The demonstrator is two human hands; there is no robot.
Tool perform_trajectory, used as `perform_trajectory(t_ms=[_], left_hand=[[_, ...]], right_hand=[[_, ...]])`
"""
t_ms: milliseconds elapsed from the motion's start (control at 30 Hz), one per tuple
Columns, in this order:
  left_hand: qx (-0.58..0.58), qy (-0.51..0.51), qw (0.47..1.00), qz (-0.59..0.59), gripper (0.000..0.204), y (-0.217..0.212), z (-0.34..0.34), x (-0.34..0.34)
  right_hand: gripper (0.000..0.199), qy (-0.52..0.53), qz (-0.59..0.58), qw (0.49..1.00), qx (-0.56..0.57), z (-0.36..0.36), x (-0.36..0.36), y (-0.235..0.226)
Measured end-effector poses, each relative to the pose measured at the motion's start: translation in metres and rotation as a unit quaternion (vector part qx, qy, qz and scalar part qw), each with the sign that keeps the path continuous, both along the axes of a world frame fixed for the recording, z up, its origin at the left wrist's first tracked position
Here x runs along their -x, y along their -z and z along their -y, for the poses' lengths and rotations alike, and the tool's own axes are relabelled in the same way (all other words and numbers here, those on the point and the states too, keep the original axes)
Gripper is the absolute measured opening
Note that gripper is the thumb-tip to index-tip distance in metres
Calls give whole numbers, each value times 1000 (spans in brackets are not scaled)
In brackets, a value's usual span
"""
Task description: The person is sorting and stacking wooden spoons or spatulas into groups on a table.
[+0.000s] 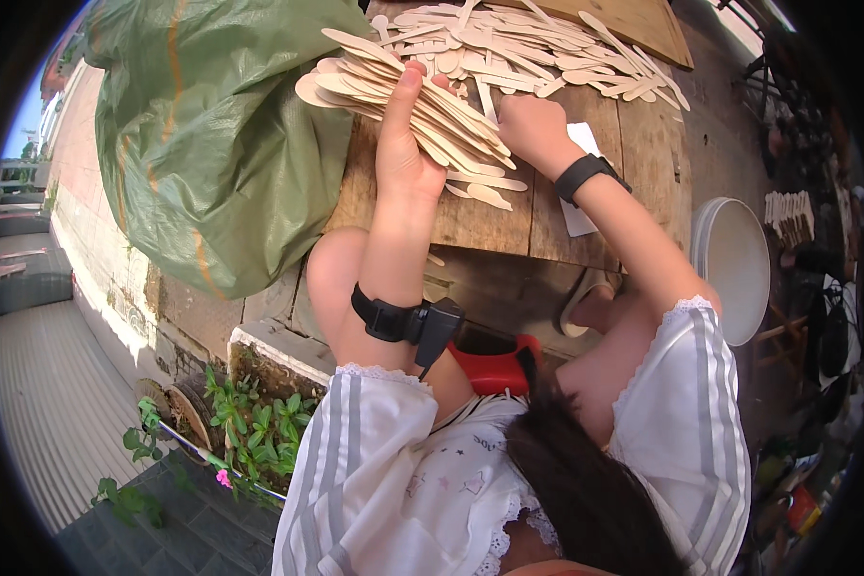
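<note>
Looking down in the head view, I see the left hand (408, 158) gripping a thick bundle of pale wooden sticks (350, 82), thumb across the top, the pieces fanned out on both sides of it. Their rounded ends stick out left of that hand, and the other ends slant down toward the right. The right hand (533, 130) is just beside that lower end, knuckles up and fingers bent in; its fingertips are hidden, so I can't tell whether it has a stick pinched.

Beyond both hands, a heap of loose sticks (509, 48) sprawls across the far part of the wooden desk (490, 230), with a wooden board (648, 29) behind it. A few stray sticks (490, 196) lie on the near side of the bundle, between the hands. A white sheet (578, 221) sits partly under the right wrist. Left of the left hand bulges a big green sack (221, 144); a pale bucket (739, 274) stands to the right of the right hand, nearer the person.
</note>
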State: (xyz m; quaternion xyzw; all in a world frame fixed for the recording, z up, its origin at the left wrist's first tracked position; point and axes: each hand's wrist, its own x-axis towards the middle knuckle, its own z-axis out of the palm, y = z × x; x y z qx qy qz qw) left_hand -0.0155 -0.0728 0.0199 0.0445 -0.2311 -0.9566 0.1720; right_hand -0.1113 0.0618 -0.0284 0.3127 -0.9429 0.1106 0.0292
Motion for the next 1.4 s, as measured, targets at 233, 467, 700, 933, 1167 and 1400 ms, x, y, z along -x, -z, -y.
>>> perform_trajectory(t_ms=[233, 467, 700, 933, 1167, 1400], left_hand=[[12, -1, 1000, 15, 24, -1, -1, 1], [18, -7, 1000, 24, 34, -3, 2, -4], [64, 74, 995, 10, 47, -1, -4, -3], [54, 69, 995, -51, 42, -2, -7, -4], [74, 93, 992, -42, 33, -4, 2, -6], [-12, 103, 988, -118, 32, -8, 11, -2]], right_hand=[[32, 51, 145, 986, 65, -7, 6, -21], [25, -88, 407, 791, 448, -14, -4, -88], [34, -139, 528, 735, 402, -15, -31, -90], [38, -136, 531, 755, 360, -21, -26, -87], [51, -144, 559, 772, 268, -20, -25, -88], [47, 61, 281, 919, 270, -36, 31, -17]])
